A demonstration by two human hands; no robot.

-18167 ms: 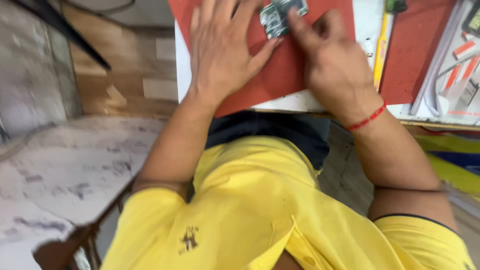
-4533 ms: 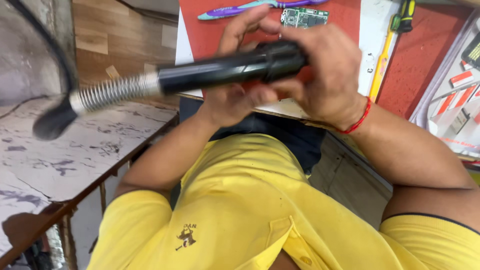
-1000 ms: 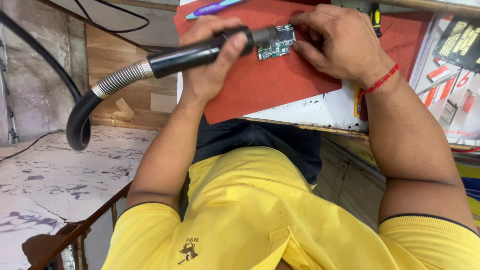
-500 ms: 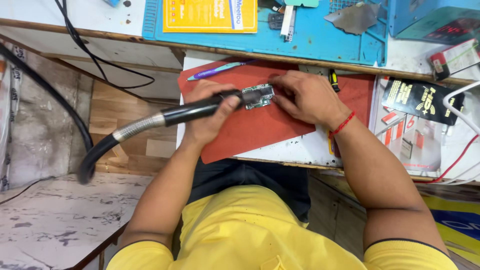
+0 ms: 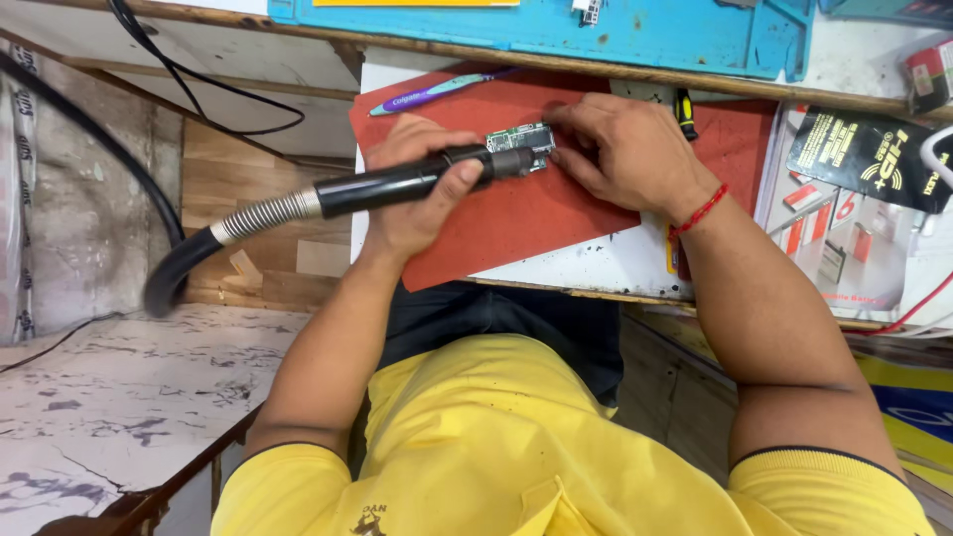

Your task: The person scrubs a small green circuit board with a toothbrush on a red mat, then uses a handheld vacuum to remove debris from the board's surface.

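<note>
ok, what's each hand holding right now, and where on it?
The left hand grips the black hot-air wand around its barrel, just behind the nozzle. The right hand pins the small green circuit board at its right edge with its fingers.

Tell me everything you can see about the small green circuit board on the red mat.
The small green circuit board is a flat, roughly rectangular piece with silvery metal parts and tiny components on its top; finer detail is too small to tell. It lies flat on the red mat, near the mat's far edge. The right hand rests its fingertips on the board's right end. The left hand holds a black hot-air wand with a ribbed metal collar, its nozzle tip over the board's left part.
</note>
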